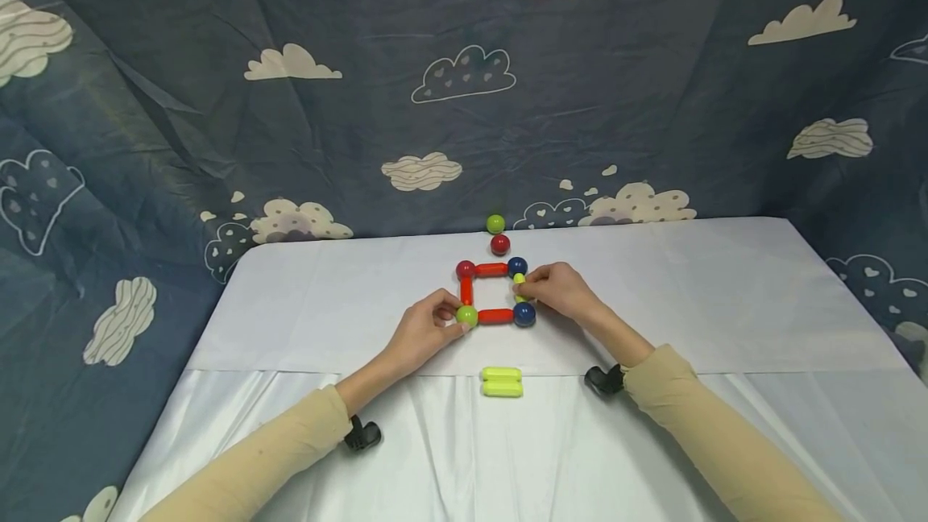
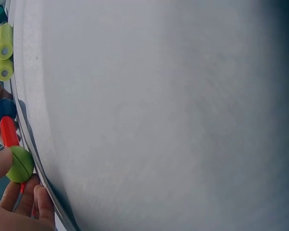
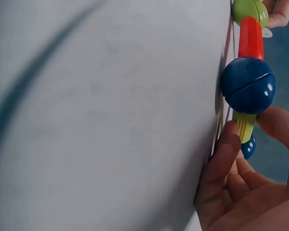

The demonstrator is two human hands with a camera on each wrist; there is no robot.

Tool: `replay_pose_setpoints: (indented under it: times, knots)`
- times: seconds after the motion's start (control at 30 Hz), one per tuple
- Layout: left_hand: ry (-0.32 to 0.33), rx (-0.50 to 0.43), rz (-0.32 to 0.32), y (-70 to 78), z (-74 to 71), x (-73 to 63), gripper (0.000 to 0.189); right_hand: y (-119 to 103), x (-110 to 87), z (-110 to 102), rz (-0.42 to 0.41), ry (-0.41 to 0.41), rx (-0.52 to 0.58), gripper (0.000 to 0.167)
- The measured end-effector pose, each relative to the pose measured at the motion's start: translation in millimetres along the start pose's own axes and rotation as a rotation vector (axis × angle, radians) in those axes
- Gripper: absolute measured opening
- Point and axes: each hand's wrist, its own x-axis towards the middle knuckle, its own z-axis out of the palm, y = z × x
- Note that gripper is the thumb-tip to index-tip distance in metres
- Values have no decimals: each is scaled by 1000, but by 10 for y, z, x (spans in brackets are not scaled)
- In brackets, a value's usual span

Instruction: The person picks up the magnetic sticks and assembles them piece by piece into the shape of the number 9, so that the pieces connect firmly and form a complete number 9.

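Observation:
A square of rods and balls lies on the white cloth. Its corners are a red ball [image 1: 466,270], a green ball [image 1: 467,316] and two blue balls [image 1: 524,314]. Red rods [image 1: 495,316] form three sides, and a yellow-green rod [image 3: 244,126] forms the right side between the blue balls. My left hand [image 1: 422,331] pinches the green ball at the near left corner, thumb and fingers on either side in the left wrist view. My right hand [image 1: 560,290] pinches the yellow-green rod, partly covering it.
Two loose yellow-green rods [image 1: 502,382] lie side by side in front of the square. Behind it sit a loose red ball [image 1: 500,245] and a loose green ball [image 1: 495,224]. A dark cloud-patterned curtain [image 1: 348,135] hangs along the table's back edge.

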Motion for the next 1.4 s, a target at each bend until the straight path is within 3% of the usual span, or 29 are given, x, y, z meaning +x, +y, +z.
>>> replay_pose_setpoints:
  times: [0.17, 0.37, 0.8, 0.93, 1.03, 1.1, 1.17, 1.27, 1.4]
  knots:
    - [-1, -6, -3, -1, 4, 5, 26, 63, -23, -23, -33, -28, 60, 42]
    - [0, -12, -2, 2, 2, 1, 26, 158, -114, -71, -134, -76, 113, 39]
    - [12, -15, 1, 28, 2, -24, 28, 172, -347, -56, -369, -130, -89, 29]
    - [71, -1, 34, 69, 15, -93, 34, 186, -352, -45, -367, -130, -87, 29]
    - [117, 5, 110, 128, 35, -176, 28, 189, -355, -45, -358, -133, -76, 29]
    - [90, 20, 161, 178, 57, -235, 21, 194, -354, -49, -360, -133, -74, 29]
    - [8, 30, 195, 230, 87, -284, 15, 200, -352, -55, -363, -130, -72, 29]
    - [-134, 33, 186, 286, 147, -343, 14, 216, -346, -53, -373, -131, -56, 29]
    - [-259, 27, 170, 287, 246, -343, 19, 230, -342, -41, -385, -135, -36, 28]
